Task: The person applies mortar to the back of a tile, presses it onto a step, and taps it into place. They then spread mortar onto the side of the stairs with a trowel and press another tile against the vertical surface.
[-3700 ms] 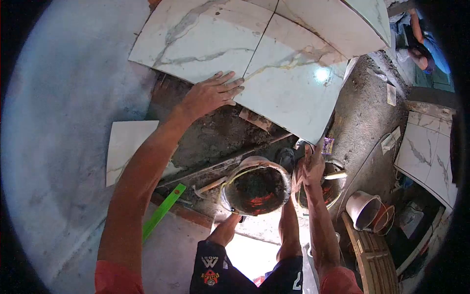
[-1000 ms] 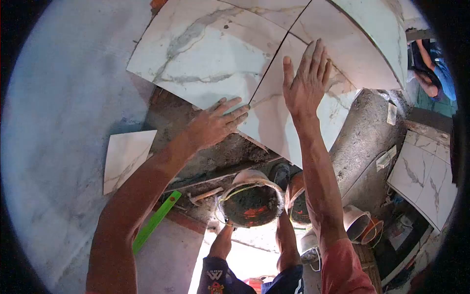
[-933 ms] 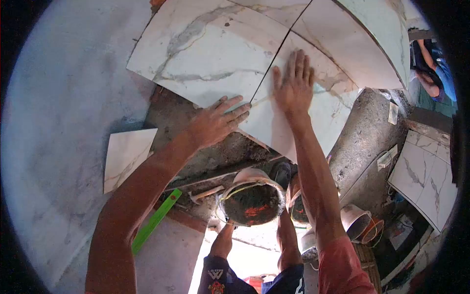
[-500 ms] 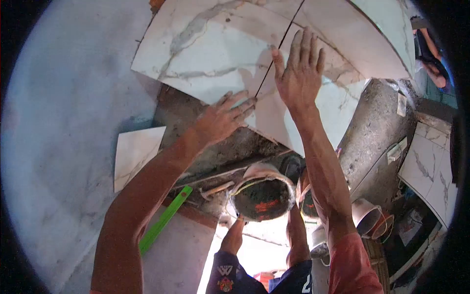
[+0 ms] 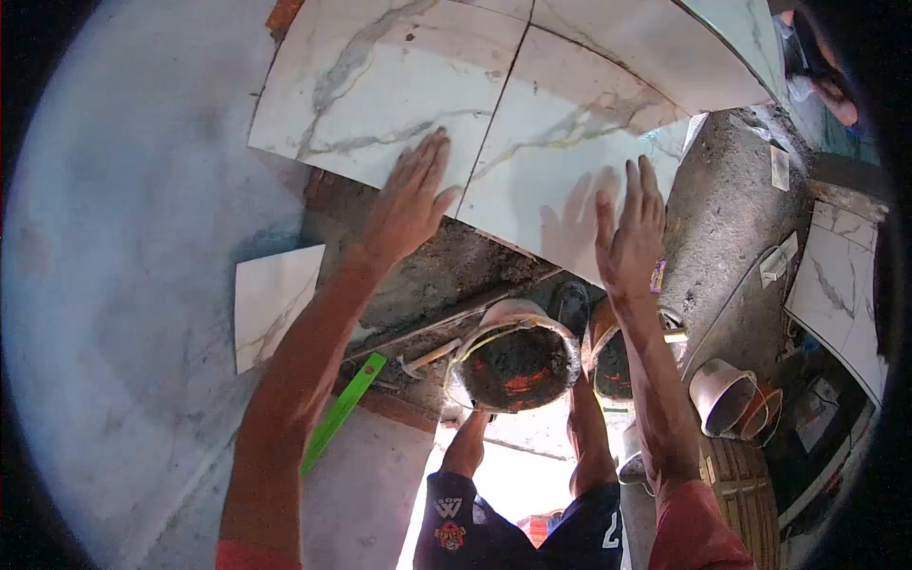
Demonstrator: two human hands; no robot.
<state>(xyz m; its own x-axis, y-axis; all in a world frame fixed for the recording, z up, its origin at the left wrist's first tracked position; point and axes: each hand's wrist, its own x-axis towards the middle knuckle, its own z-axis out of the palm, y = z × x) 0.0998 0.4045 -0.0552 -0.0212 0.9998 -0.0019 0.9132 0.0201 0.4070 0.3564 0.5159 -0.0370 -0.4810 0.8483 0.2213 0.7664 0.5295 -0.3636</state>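
Left hand (image 5: 408, 207): fingers extended, gripping nothing, over the lower edge of the left marbled tile (image 5: 380, 95), upper centre of the frame. Right hand (image 5: 632, 233): fingers extended, empty, over the right marbled tile (image 5: 551, 195); contact unconfirmed for both. Bucket of dark mix (image 5: 577, 366) stands below, at lower centre.

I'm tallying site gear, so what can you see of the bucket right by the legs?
The bucket is round and pale, probably plastic, its rim stained grey. Inside, dark, rough material shows an orange patch; its depth is unclear. A thin yellowish handle follows the rim's left side. A hammer lies close at its left; whether they touch, I cannot tell.
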